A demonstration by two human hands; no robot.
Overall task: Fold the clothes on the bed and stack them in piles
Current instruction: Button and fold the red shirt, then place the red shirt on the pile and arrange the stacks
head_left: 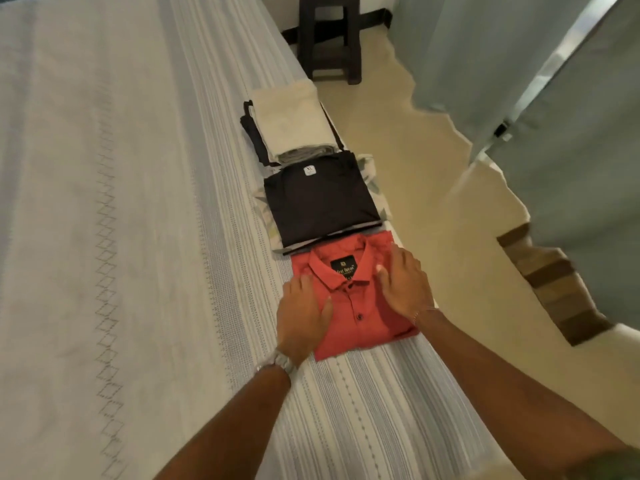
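Two hands flat on one garment. Left hand (303,315) lies palm down on the left half of the red polo shirt (360,306), fingers straight and together, watch at the wrist. Right hand (403,287) rests on the right half, fingers spread and only loosely bent, thin bracelet at the wrist. Neither pinches cloth; both press. Reading: flattening the finished fold so it keeps its shape.

Shirt is folded to a neat rectangle, collar and label up, placket centred, lying near the right edge of the bed (104,237), the edge beside the floor.

Just beyond it, nearly touching, a folded black shirt (322,206) tops a second pile; a pale patterned piece shows under it at both sides. Farther along, a third pile with a cream garment (294,119) on top and dark items beneath, grey folds at its near end.

The piles run in a row along the bed edge, probably to stay within easy reach.

No loose clothes visible on the bedspread. Dark stool (329,36) stands on the floor past the piles.
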